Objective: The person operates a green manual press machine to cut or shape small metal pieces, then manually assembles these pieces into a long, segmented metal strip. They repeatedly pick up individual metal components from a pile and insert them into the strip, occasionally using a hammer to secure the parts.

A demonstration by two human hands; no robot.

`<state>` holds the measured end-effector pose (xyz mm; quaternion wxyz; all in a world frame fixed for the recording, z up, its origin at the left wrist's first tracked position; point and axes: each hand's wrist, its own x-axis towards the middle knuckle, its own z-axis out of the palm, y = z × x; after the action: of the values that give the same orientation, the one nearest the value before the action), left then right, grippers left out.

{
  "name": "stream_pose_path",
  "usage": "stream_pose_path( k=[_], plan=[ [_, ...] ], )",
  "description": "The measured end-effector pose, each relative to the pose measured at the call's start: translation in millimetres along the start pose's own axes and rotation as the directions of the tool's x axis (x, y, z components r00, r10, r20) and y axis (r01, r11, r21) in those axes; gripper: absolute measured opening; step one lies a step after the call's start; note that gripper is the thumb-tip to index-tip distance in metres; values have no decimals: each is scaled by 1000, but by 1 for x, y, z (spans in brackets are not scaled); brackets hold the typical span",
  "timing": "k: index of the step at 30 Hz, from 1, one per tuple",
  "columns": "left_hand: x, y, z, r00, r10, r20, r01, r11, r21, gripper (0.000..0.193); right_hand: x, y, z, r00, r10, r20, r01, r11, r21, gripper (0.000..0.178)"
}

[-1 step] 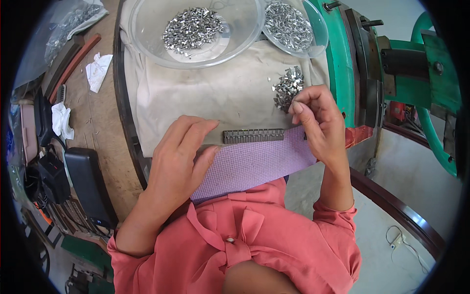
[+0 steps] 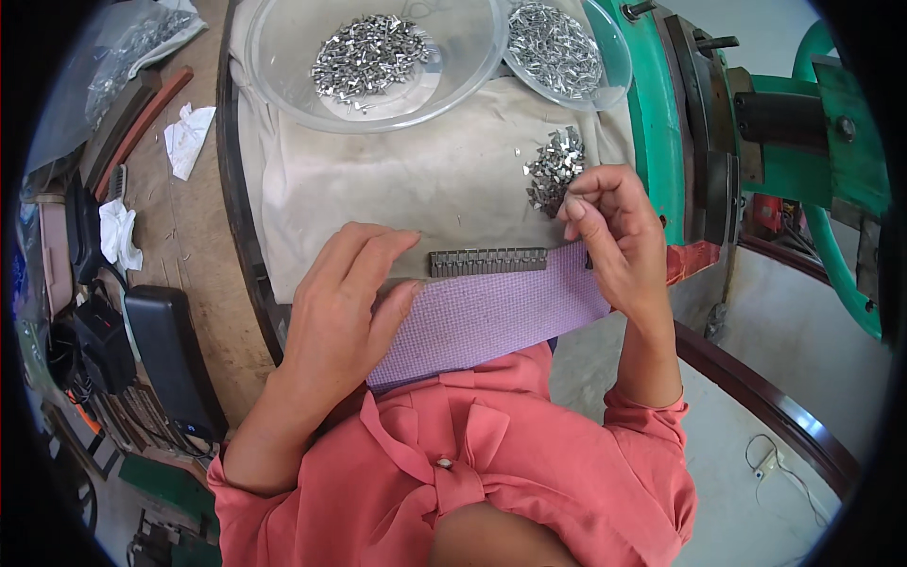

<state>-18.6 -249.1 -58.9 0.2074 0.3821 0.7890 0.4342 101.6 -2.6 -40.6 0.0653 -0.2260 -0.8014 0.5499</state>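
Note:
A dark slotted metal block lies along the near edge of the beige cloth, against a purple woven mat. Just left of it my left hand rests with thumb and fingers apart, holding nothing. My right hand is at the near right side of a small heap of shiny metal pieces. Its thumb and fingertips are pinched together; whatever may be between them is too small or hidden to make out. Part of a small dark object shows beside the right wrist, at the mat's right end.
A large clear plastic bowl of small metal pieces stands at the back. Beside it, a smaller clear bowl holds thin metal pins. Green machinery borders the right. On the left wooden surface lie crumpled tissues and a black case.

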Motion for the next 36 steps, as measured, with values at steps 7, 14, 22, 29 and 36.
stream_pose_path(
  k=[7,14,22,29,36],
  plan=[
    [2,-1,-1,1000,-8,11,8,1000,18,42,-12,6,-6,997,69,-39,-62,985,158,12],
    [0,-1,0,1000,-23,16,23,1000,15,42,-18,6,-5,993,122,-7,-121,991,57,8],
    [0,1,-1,1000,-3,10,3,999,33,41,-13,5,4,991,-75,111,101,964,-248,8],
    [0,1,-1,1000,14,9,-14,999,50,41,-14,3,12,993,-87,82,108,943,-315,9],
    [0,2,-2,999,34,12,-35,998,60,41,-13,-2,13,990,-108,88,134,919,-371,11]
  ],
)
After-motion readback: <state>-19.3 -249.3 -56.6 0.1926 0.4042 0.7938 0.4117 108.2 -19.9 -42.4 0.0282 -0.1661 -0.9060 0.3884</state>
